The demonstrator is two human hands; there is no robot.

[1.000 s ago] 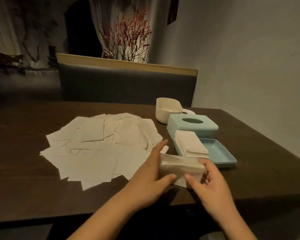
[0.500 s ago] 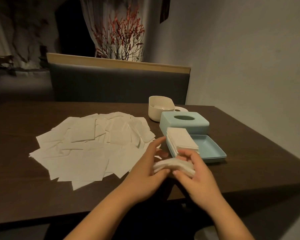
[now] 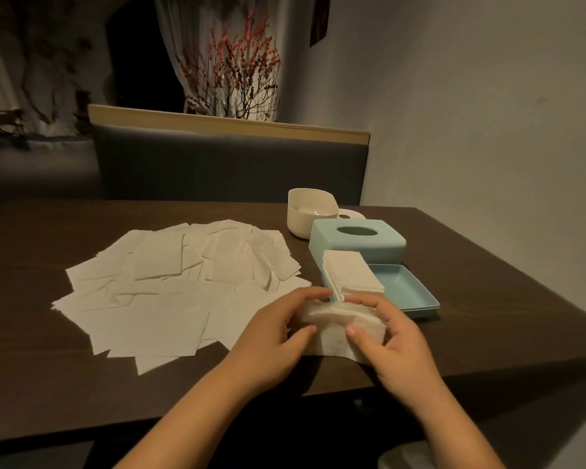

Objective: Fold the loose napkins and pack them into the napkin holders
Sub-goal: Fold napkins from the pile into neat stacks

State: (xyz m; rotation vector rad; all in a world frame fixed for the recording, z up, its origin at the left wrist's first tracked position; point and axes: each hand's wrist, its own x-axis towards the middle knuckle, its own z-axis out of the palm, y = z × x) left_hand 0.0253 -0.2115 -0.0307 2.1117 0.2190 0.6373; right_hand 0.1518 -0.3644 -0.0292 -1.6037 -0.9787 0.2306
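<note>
Dark wooden table (image 3: 487, 299), and there's plenty on it. A wide spread of loose napkins (image 3: 170, 286) overlaps across the left and middle. Right of them sits a blue tray (image 3: 410, 292) with a stack (image 3: 352, 274) of folded napkins on its left part. Touching the tray's far side, a blue lid (image 3: 357, 242) with an oval slot. Behind that, a cream holder (image 3: 310, 211), and a white ring-shaped piece (image 3: 351, 214) just beside it, partly hidden.
</note>
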